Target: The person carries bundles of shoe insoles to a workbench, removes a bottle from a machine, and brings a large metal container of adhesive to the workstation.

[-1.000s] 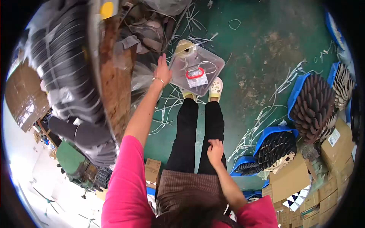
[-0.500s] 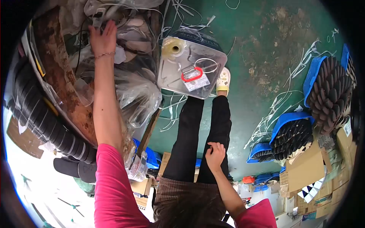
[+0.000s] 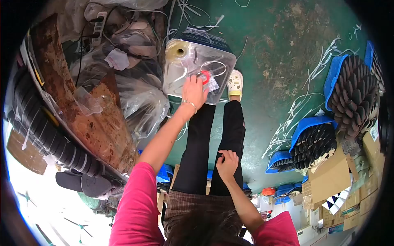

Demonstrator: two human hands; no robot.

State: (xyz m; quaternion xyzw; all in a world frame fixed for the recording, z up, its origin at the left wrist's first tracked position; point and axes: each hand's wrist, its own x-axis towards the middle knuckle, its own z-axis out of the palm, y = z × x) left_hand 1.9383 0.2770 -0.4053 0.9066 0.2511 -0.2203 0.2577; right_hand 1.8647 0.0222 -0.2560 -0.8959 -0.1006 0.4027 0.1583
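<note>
My left hand (image 3: 193, 92), with a bracelet at the wrist, is over the top of a metal tin (image 3: 223, 61). Its fingers bend down onto a red handle (image 3: 206, 78) there, covering the handle's left part; the fingertips are partly hidden. Beside the handle lie a white label (image 3: 213, 84) and a thin white loop (image 3: 219, 69). The tin's far left corner carries a round yellowish spout (image 3: 179, 52). In front of my right leg my right hand (image 3: 227, 166) hangs with loosely bent fingers apart, holding nothing.
A rusty metal sheet (image 3: 102, 123), clear plastic bags (image 3: 143, 106) and a power strip (image 3: 98, 30) lie left. Blue baskets (image 3: 299, 129) of dark stacked pieces (image 3: 314, 143) and cardboard boxes (image 3: 328, 180) stand right. White straps (image 3: 291, 119) lie scattered on the green floor (image 3: 262, 82).
My left hand has moved right and nearer to me, from the plastic bags by the power strip to the red handle on the tin. My right hand stays in front of my leg.
</note>
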